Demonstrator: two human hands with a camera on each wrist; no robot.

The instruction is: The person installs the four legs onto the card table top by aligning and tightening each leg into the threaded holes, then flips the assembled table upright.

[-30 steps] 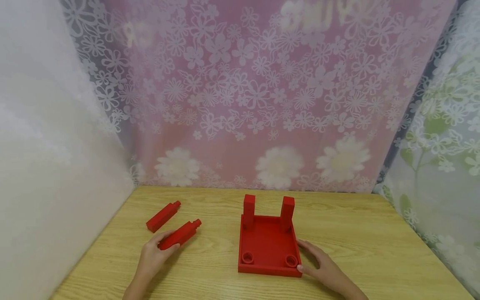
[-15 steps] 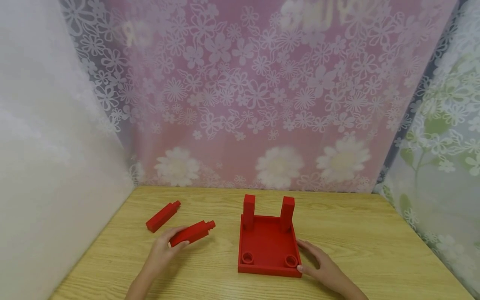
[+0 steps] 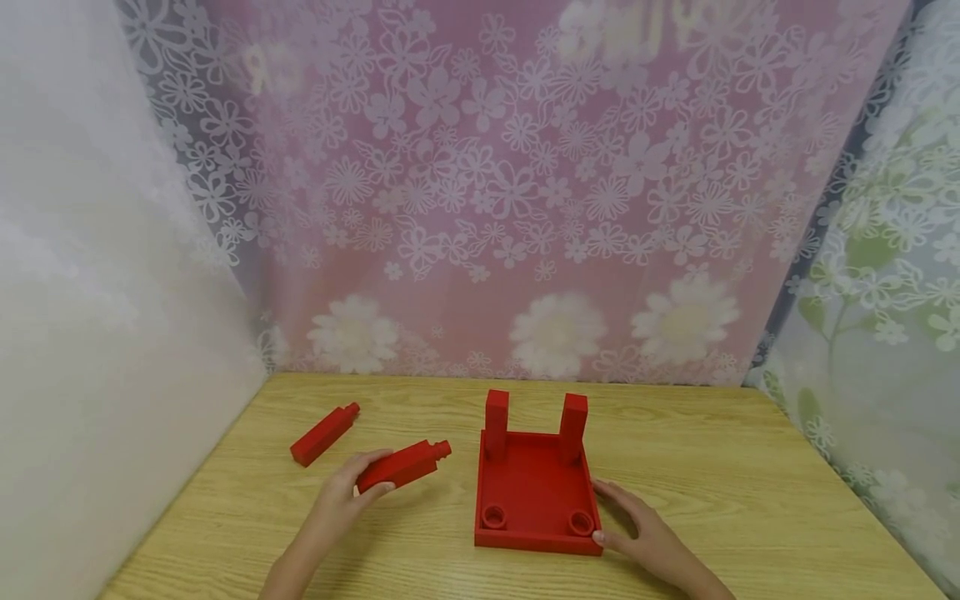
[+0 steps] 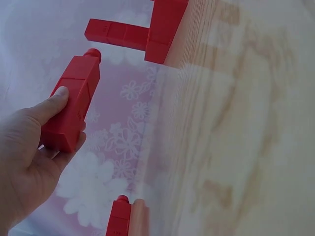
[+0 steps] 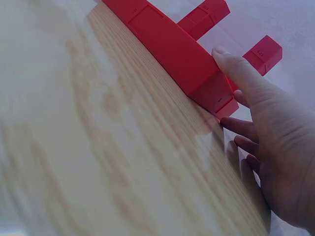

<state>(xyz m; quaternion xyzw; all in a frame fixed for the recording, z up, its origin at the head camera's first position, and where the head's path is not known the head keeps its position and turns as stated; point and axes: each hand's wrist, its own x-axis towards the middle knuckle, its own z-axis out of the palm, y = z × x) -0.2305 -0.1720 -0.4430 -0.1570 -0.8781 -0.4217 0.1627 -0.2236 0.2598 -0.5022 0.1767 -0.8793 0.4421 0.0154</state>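
My left hand (image 3: 337,500) grips a red square table leg (image 3: 401,467) with a round peg at its end, thumb on one side and fingers on the other. In the left wrist view the held leg (image 4: 71,101) tilts upward, peg away from the palm. An upside-down red toy tabletop (image 3: 536,492) lies on the table, two legs (image 3: 498,425) upright at its far corners. Two round sockets (image 3: 494,517) show at its near corners. My right hand (image 3: 645,533) rests at the tabletop's right side, thumb touching the near corner (image 5: 214,93) and fingers loosely extended.
Another loose red leg (image 3: 325,434) lies on the wooden table (image 3: 697,450) at the far left. Pale curtain (image 3: 112,250) hangs along the left side, and a pink flowered cloth (image 3: 465,208) closes off the back.
My left hand has lifted the red leg off the table and carried it right, towards the tabletop. The leg has turned closer to level. My right hand stays where it was.
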